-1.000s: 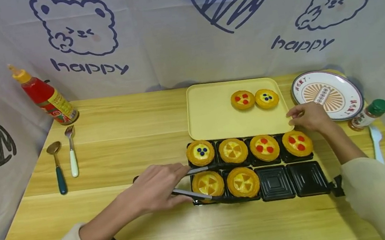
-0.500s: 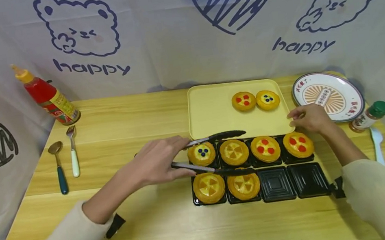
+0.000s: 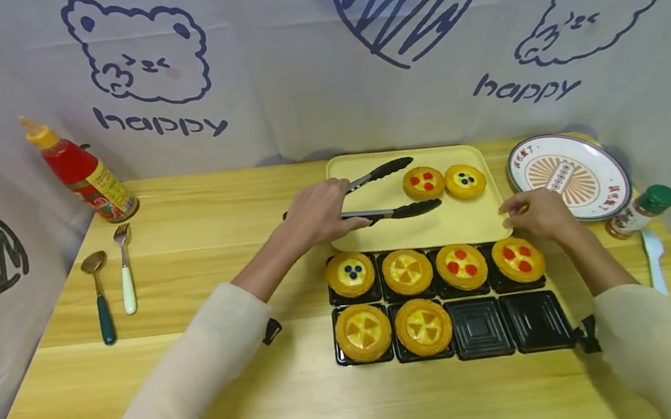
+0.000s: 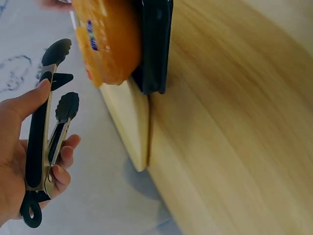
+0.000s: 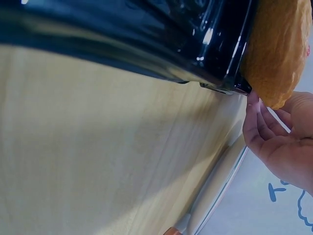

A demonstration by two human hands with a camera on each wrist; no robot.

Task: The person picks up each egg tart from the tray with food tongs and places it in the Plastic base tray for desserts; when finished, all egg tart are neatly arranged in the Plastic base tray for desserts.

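Observation:
My left hand (image 3: 317,213) grips a pair of tongs (image 3: 415,209), whose black tips stand apart over the yellow tray (image 3: 372,239). In the left wrist view the tongs (image 4: 37,132) lie spread between thumb and fingers. Just right of the tips, a tart with red pieces (image 3: 424,183) and a tart with blue berries (image 3: 465,181) sit side by side on the tray. My right hand (image 3: 539,215) pinches the tray's front right corner; its fingertips are partly hidden. In front, black square boxes (image 3: 479,327) stand in two rows, several bearing one tart each.
A patterned plate (image 3: 520,176), a green-capped shaker (image 3: 633,216) and a pale blue handle (image 3: 654,258) are at the right. On the left stand a red sauce bottle (image 3: 75,167), a fork (image 3: 126,274) and a spoon (image 3: 101,300). A cloth backdrop (image 3: 275,53) borders the table.
My left hand has carried the tongs away from the boxes and back over the yellow tray, near its two tarts. The right hand stays at the tray corner.

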